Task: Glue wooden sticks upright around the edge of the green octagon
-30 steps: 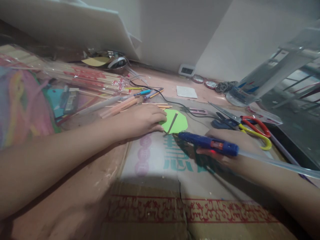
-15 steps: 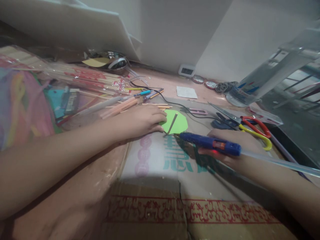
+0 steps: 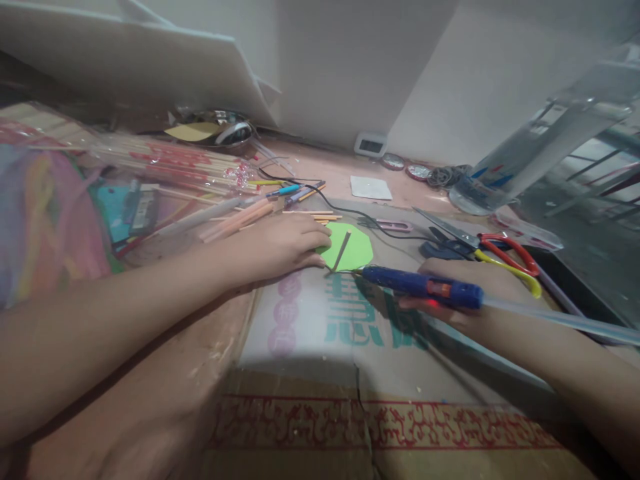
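Observation:
A bright green paper piece with cut corners (image 3: 357,250) lies on the cardboard. My left hand (image 3: 293,241) grips its left edge, with the thumb below and the fingers curled above. A thin brown strip (image 3: 341,251) stands out at a slant over the green paper, and its foot is near the paper's lower edge. In my right hand (image 3: 450,272) is a blue hot glue gun (image 3: 420,285) with a small red light glowing. Its nozzle points left at the paper's lower edge, just right of the strip. A clear glue stick (image 3: 555,319) sticks out of its back end.
Scissors with red and yellow handles (image 3: 500,253) lie beyond my right hand, near a clear plastic bottle (image 3: 495,170). A black cord (image 3: 345,207) crosses behind the paper. Wrapped wooden sticks (image 3: 170,160), pens (image 3: 295,191) and coloured strips (image 3: 45,220) crowd the left side.
The glue gun's nozzle has shifted slightly right along the paper's lower edge, away from the strip's foot. My left hand keeps its hold; the view has shifted a little.

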A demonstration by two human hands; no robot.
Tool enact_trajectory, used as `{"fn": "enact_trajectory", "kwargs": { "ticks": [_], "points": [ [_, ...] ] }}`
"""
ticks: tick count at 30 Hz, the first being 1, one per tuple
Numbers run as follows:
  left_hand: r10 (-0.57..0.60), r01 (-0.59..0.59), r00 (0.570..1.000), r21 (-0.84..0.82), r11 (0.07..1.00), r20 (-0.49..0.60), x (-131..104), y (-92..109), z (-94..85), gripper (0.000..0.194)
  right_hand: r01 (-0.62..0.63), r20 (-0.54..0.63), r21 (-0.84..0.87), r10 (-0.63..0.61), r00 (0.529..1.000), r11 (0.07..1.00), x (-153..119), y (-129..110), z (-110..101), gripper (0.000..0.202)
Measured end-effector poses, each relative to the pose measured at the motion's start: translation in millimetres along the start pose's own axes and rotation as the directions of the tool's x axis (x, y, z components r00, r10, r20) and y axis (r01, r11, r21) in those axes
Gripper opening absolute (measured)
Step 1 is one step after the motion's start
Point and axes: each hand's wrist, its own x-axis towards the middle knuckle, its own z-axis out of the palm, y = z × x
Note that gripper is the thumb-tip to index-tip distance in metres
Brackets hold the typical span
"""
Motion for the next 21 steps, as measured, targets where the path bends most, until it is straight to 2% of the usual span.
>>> {"fn": "enact_trajectory", "kwargs": {
  "ticks": [8,17,21],
  "points": [
    [0.026,-0.026,1.0,0.026,0.999,-0.004,0.2,0.2,-0.4,0.028,-0.061,0.059,0.004,0.061,0.996,0.998,0.7,7.1,-4.4,0.047],
    [0.046,-0.045,0.999,0.023,0.999,-0.02,-1.8,-0.1,0.0,0.032,-0.047,0.015,-0.016,0.047,0.999,0.999,3.5,10.5,-5.0,0.049],
    [0.062,-0.061,0.996,0.014,0.998,-0.069,-2.8,0.3,2.4,0.031,-0.008,-0.08,-0.003,0.008,0.997,1.0,2.4,17.2,1.5,0.047]
  ]
}}
